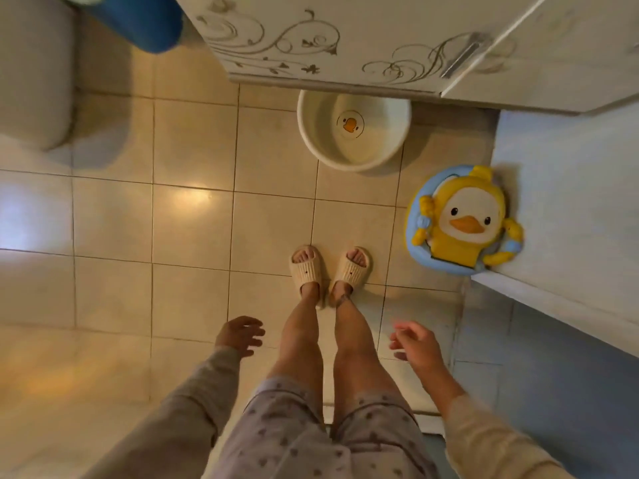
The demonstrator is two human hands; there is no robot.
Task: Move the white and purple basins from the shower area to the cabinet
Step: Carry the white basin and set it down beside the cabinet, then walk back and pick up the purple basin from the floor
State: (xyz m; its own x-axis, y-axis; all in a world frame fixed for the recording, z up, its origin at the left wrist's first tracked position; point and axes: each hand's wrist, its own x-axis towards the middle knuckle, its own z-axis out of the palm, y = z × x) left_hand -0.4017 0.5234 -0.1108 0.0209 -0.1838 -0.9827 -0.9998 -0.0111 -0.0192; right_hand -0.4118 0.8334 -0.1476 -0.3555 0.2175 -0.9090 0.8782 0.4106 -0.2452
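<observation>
The white basin (349,157), with a yellow duck picture on its bottom, stands on the tiled floor, partly tucked under the white cabinet (345,46) with its swirl pattern. No purple basin is in view. My left hand (240,335) hangs low beside my left leg, fingers apart and empty. On the other side of my legs, my right hand (413,344) is also spread and holds nothing. Both hands are well short of the basin.
A toilet (34,70) stands at the far left, with a blue object (145,22) above it. A yellow duck child seat with a blue ring (465,219) leans against the right-hand wall. My slippered feet (328,267) stand on the beige tiles.
</observation>
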